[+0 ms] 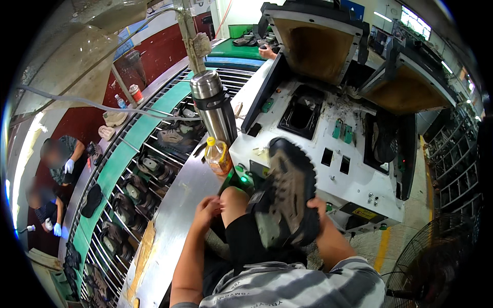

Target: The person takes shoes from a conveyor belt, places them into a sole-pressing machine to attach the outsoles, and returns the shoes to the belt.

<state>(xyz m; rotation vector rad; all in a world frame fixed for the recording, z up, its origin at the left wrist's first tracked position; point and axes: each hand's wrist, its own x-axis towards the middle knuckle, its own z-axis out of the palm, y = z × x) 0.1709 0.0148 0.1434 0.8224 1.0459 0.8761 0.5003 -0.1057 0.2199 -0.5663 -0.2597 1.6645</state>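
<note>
A brown and black hiking shoe [290,192] is tilted toe-up above my lap, its black lugged sole facing right. My right hand [319,213] is closed on the sole edge near its heel; most of those fingers are hidden behind the shoe. Beside my bare knee, my left hand [207,210] has loosely bent fingers and nothing visible in them. Beyond the shoe stands a white machine [313,154] with two raised lids, the left lid [318,46] showing a brown inner face. A dark shoe [385,141] sits in the machine's right well; the left well [301,113] holds no shoe.
A metal ledge [174,205] on my left carries a steel flask [213,108] and a yellow-capped bottle [218,156]. Past it, a roller conveyor [110,177] bears several shoes. Two people work at far left; another person's hand [267,52] shows behind the machine. A fan [436,262] stands lower right.
</note>
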